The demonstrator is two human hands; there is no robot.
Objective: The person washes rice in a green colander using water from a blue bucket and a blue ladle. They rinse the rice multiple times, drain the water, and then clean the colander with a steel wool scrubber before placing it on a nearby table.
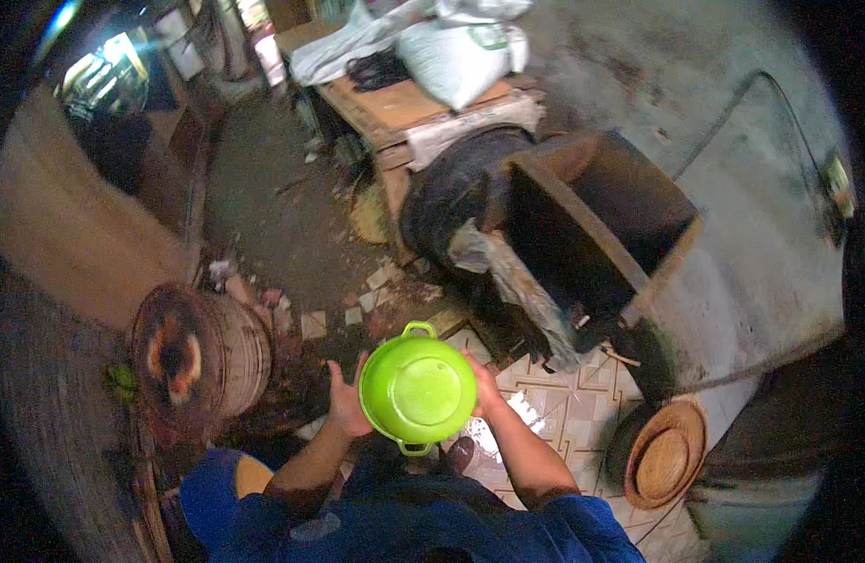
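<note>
A lime-green plastic basin with two loop handles is held in front of my body, its round base facing up towards me. My right hand grips the basin's right rim, with most of the fingers hidden beneath it. At the left rim is my left hand, its thumb and fingers spread apart. Whether the left palm touches the rim is hard to tell.
A rusty metal drum stands at the left. Ahead are an open box-like container and a black round tub. White sacks lie on a wooden table. A woven hat sits right of the tiled floor.
</note>
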